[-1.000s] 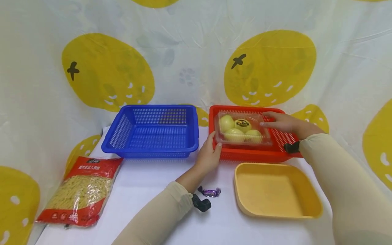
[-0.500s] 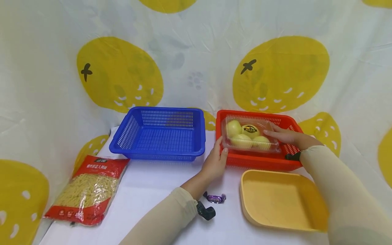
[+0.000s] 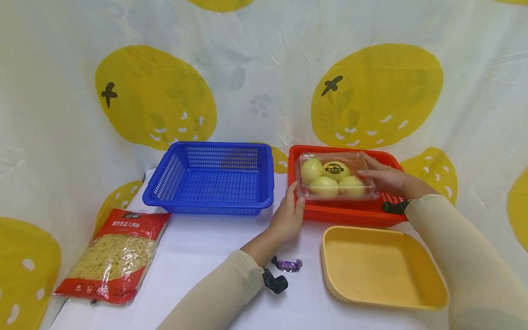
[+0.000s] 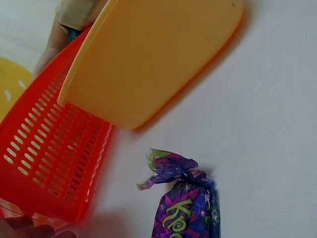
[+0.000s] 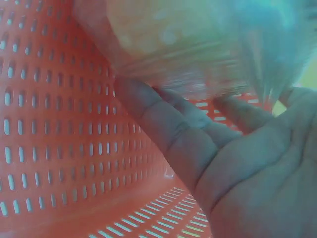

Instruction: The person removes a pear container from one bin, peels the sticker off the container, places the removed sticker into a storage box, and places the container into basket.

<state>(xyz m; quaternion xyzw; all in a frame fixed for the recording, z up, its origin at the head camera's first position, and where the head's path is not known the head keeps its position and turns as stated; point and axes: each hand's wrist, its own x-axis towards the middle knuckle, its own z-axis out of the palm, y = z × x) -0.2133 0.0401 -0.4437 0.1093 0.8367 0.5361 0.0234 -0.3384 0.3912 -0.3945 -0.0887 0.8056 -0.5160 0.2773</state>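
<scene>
In the head view, a clear plastic box of pale yellow-green fruit (image 3: 324, 186) with a dark label sits within the rim of the red basket (image 3: 350, 216), its near edge over the front wall. The right hand (image 3: 387, 178) grips the box's right end, thumb on top. In the right wrist view its fingers (image 5: 178, 131) reach under the clear plastic box (image 5: 198, 74), above the basket floor. The left hand (image 3: 287, 214) holds the box's near left corner beside the basket rim. Only fingertips of the left hand (image 4: 27, 229) show in the left wrist view.
A blue basket (image 3: 206, 208) stands left of the red one. The yellow tub (image 3: 383, 270) is in front of the red basket, near the right forearm. A purple wrapped candy (image 3: 288, 265) lies by the left wrist. A red pasta bag (image 3: 113, 256) lies far left.
The right hand has slid lower at the box's right end and now wraps it more fully. The box appears slightly raised and tilted compared with half a second ago. The left hand stays at its corner.
</scene>
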